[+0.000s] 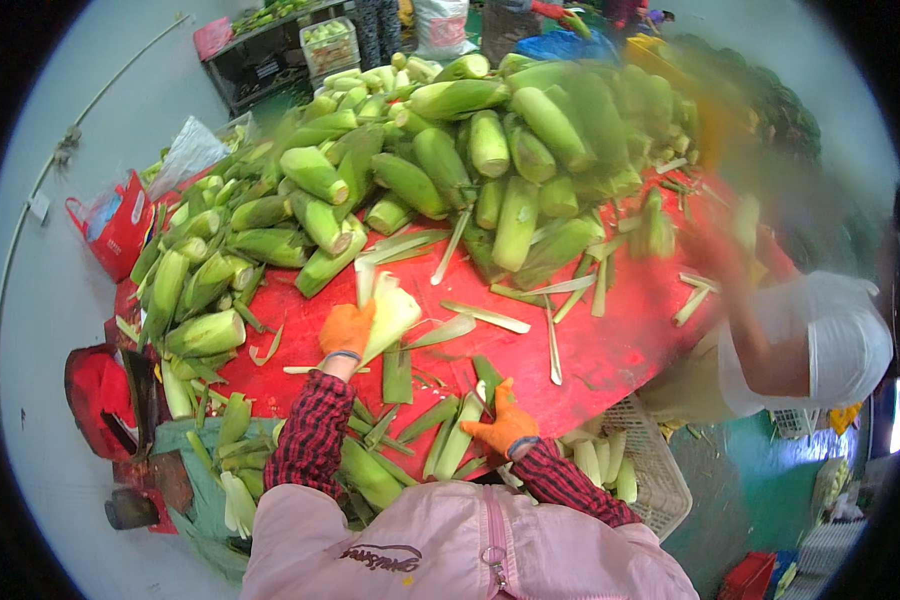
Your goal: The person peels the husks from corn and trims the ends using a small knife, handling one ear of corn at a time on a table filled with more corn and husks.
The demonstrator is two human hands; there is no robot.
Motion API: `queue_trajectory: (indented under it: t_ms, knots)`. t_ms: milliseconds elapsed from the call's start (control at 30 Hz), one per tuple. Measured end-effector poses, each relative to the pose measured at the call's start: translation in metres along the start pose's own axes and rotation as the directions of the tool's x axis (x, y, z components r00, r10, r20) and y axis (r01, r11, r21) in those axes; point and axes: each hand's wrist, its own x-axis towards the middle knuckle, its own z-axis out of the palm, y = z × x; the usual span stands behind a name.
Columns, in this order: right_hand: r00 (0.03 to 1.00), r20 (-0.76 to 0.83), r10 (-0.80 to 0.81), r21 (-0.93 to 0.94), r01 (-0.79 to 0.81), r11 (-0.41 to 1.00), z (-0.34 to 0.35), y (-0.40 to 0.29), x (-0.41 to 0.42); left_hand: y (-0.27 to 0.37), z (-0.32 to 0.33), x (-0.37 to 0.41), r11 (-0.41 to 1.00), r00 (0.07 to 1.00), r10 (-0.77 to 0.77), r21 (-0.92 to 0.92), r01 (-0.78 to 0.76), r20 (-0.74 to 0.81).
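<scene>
My left hand [347, 328], in an orange glove, grips a pale, partly stripped ear of corn [391, 315] above the red tabletop [487, 349]. The ear's wide end points away from me. My right hand [505, 421], also orange-gloved, is low over the near table edge with its thumb and fingers spread. Nothing shows in its grasp, though its palm side is partly hidden. Cut green husk leaves [457, 442] lie just left of it. Between the hands lies a short piece of green husk [397, 375].
A large heap of unhusked corn [442, 165] covers the table's far and left sides. A white plastic basket [656, 469] with trimmed ears stands below right. Green sacking [187, 480] holds husks at left. A co-worker's arm [742, 300] reaches in from the right, blurred.
</scene>
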Motion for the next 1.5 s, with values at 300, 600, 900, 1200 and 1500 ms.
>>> queue_trajectory:
  t_ms: [300,600,900,1200,1500]
  knots:
    - [0.994,-0.075,-0.078,0.268,0.095,0.959,0.049,-0.059,0.058,-0.066,0.043,-0.04,0.948,0.956,0.294,0.119,-0.294,0.019]
    - [0.9,-0.11,-0.421,0.623,0.392,0.677,0.087,-0.162,0.074,-0.035,0.016,-0.105,0.562,0.975,0.154,-0.798,-0.218,-0.158]
    - [0.082,0.017,-0.996,0.446,0.892,0.081,0.161,-0.26,-0.16,-0.149,-0.121,-0.397,0.842,0.572,-0.217,-0.449,-0.3,-0.791]
    - [0.194,0.676,-0.711,0.496,0.594,0.634,0.106,-0.214,-0.142,-0.29,0.102,-0.503,0.724,0.467,-0.672,-0.378,0.578,-0.574]
    - [0.291,0.628,-0.722,0.769,-0.379,0.515,0.031,-0.079,-0.108,-0.21,-0.136,-0.285,0.992,0.554,-0.06,-0.109,-0.056,-0.83]
